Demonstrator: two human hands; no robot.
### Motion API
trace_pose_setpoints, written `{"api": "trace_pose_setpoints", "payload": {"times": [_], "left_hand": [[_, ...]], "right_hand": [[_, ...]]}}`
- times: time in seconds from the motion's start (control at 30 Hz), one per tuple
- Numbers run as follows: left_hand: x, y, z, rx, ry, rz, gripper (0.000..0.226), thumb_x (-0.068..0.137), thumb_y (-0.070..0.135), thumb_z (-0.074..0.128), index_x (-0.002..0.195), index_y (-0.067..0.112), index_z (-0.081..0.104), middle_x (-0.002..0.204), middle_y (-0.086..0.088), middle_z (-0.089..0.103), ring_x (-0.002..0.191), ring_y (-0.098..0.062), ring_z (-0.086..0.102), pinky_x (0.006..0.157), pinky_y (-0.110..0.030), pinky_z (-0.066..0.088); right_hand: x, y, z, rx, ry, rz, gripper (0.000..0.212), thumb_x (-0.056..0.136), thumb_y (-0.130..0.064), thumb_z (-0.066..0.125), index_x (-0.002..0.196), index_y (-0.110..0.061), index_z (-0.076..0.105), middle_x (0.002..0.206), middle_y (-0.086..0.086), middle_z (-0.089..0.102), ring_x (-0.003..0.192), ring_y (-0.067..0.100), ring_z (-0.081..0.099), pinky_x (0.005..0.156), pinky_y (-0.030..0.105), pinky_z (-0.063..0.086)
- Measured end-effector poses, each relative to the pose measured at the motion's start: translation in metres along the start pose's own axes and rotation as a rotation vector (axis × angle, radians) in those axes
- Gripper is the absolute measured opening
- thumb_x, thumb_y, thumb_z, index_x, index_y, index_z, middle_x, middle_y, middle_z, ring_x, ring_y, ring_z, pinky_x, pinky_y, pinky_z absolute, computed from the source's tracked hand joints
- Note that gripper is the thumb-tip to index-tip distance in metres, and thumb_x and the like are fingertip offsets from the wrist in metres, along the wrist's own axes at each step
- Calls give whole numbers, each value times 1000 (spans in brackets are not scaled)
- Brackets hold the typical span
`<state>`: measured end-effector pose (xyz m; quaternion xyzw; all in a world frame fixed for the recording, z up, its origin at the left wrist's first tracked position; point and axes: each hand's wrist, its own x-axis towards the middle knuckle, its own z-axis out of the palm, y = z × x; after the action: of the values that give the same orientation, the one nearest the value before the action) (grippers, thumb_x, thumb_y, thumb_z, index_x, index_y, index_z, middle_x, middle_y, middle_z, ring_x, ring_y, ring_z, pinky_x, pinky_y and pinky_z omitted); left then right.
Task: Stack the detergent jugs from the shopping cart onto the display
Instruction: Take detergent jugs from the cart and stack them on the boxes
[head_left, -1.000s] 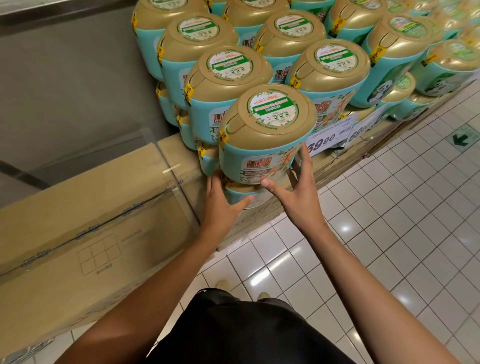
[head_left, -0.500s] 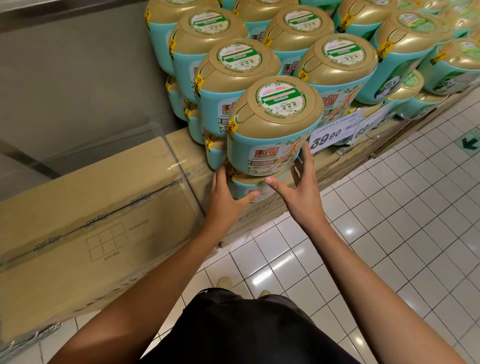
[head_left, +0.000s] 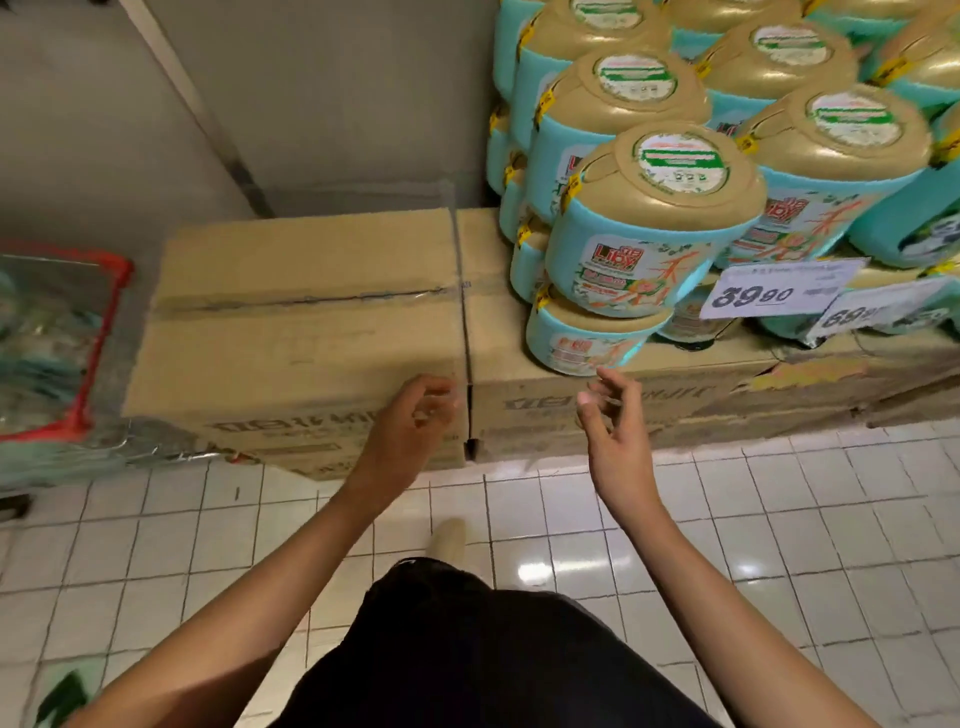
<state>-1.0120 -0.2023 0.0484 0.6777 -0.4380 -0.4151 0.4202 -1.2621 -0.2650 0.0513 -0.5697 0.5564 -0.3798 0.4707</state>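
Both hands empty: left hand (head_left: 410, 421) and right hand (head_left: 613, 431) loosely curled, fingers relaxed, touching nothing, just before the boxes (head_left: 311, 322). Cart (head_left: 106, 338) lies well left of the fingers, left hand nearer; its jugs (head_left: 36, 332) blurred, axis unclear. Front stacked jug (head_left: 660, 228) upright, above-right of the right fingers

Glossy plastic jugs (head_left: 652, 249) rest on matt cardboard boxes (head_left: 306, 332) above shiny floor tiles (head_left: 779, 545).

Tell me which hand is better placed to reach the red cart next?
Probably the left hand: it is empty and nearer the red cart; the right hand, also empty, sits by the stacked jugs.
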Motion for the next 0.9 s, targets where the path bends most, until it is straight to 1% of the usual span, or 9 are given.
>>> {"api": "trace_pose_setpoints", "payload": {"times": [0.07,0.2,0.27,0.33,0.4,0.53,0.7,0.8,0.9], "left_hand": [[-35,-9,-8,-14,76,-34,12,105,33,65,111,43,68,111,26,71,104,7,65,82,-6,46],[-109,-32,-13,-128,281,-140,16,101,33,65,100,48,71,106,9,76,103,-22,71,90,-41,57],[-150,-41,-18,-165,350,-177,18,97,40,61,96,53,73,103,8,77,101,-23,73,86,-39,60],[-190,-51,-26,-188,410,-209,13,95,48,61,98,53,73,106,9,77,101,-17,73,82,-29,60],[-228,-62,-35,-192,488,-238,12,97,49,62,101,51,73,109,9,76,100,-13,74,80,-23,59],[-298,-92,-57,-192,647,-332,17,108,29,57,108,36,72,110,10,76,102,-12,74,82,-25,59],[-377,-126,-98,-230,832,-424,18,109,24,54,107,22,71,109,8,76,100,-12,74,86,-32,59],[-416,-144,-129,-280,913,-458,22,106,41,60,108,22,71,109,7,76,100,-13,74,88,-36,59],[-449,-161,-161,-319,990,-470,48,90,62,53,108,22,71,110,5,77,101,-14,74,89,-37,59]], "right_hand": [[-10,6,2,-4,-102,14,30,108,-31,60,137,-28,53,123,-8,61,111,3,62,107,45,54],[-36,17,11,-15,-275,42,23,110,-32,58,131,-24,60,120,-10,65,115,15,64,105,56,54],[-50,19,22,-18,-383,37,19,110,-30,57,127,-26,62,117,-12,67,114,19,66,102,55,56],[-66,18,37,-10,-497,40,14,110,-28,57,122,-28,64,114,-12,69,112,24,68,98,53,58],[-80,15,58,-19,-605,27,12,110,-26,56,119,-27,64,115,-1,70,113,27,68,97,53,59],[-111,2,111,-49,-802,23,14,112,-21,53,115,-28,65,117,4,68,113,29,68,97,52,59],[-159,-18,191,-59,-992,-34,16,112,-27,51,119,-26,65,121,4,70,107,19,71,90,41,61],[-193,-29,244,-63,-1079,-64,19,112,-26,50,120,-24,67,116,6,71,103,19,72,88,40,60],[-226,-35,295,-84,-1145,-80,21,113,-23,49,123,-20,67,115,4,71,102,18,72,89,40,59]]}}
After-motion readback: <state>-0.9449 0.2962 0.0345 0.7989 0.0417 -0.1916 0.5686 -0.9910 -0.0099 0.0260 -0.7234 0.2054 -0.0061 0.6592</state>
